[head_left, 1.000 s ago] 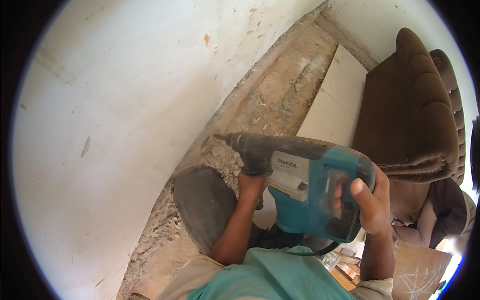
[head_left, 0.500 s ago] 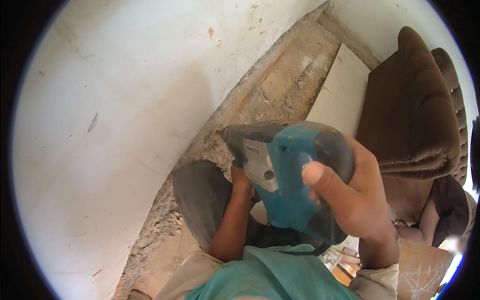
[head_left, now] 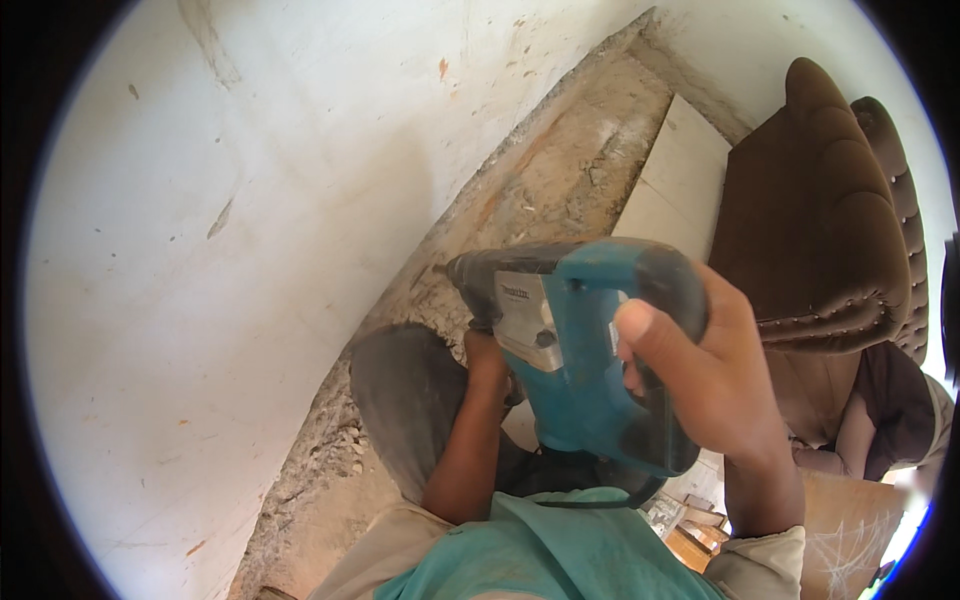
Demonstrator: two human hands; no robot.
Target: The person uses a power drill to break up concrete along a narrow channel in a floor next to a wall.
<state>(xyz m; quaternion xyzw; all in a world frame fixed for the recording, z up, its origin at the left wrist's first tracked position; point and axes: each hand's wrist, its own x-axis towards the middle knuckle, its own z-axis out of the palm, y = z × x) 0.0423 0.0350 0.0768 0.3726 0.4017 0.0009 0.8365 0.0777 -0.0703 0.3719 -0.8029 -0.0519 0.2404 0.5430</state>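
A teal and black rotary hammer drill (head_left: pixel 570 330) with a grey metal side plate lies level across the middle of the view. Its dark nose points left, and the short bit reaches the rough strip at the wall's foot. My right hand (head_left: pixel 715 370) is wrapped round the rear handle, thumb along its near side. Under the nose, my left hand (head_left: pixel 484 352) grips the front of the drill, its fingers mostly hidden behind the body. A black cord (head_left: pixel 640 495) loops from the handle's lower end. My bent knee (head_left: pixel 400 390), in dark trousers, is beside my left forearm.
The white wall (head_left: pixel 250 250) rises on the left. A broken strip of floor (head_left: pixel 560 160) with rubble runs along it. Right of that lie pale tiles (head_left: pixel 675 175) and a brown tufted sofa (head_left: pixel 815 220). Another person's arm (head_left: pixel 855 435), a wooden board (head_left: pixel 840 520) and wood pieces are lower right.
The view has shifted slightly, and the drill is turned a little. Both hands keep their hold on it, with the bit still at the wall's foot.
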